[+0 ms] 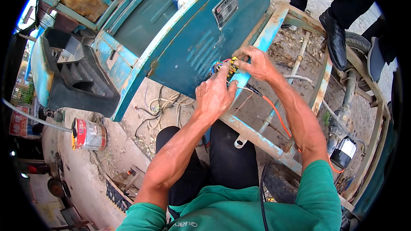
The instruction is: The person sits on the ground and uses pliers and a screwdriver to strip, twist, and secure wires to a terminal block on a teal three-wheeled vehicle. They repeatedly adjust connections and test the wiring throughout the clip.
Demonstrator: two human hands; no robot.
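A bundle of thin coloured wires, with yellow, red and blue strands, comes out by the edge of a blue-green metal panel. My left hand is closed at the near side of this bundle, its fingertips on the strands. From the right, my right hand pinches the yellow part of the bundle between thumb and fingers, just above a rusty light-blue frame bar. What exactly lies between the fingertips is partly hidden. An orange cable runs from near the hands down past my right forearm.
A rusty metal frame spans the right side, with a motor-like black and silver cylinder low on it. A person's black shoe rests on the frame. Loose cables lie on the ground. A red-and-white bucket stands left.
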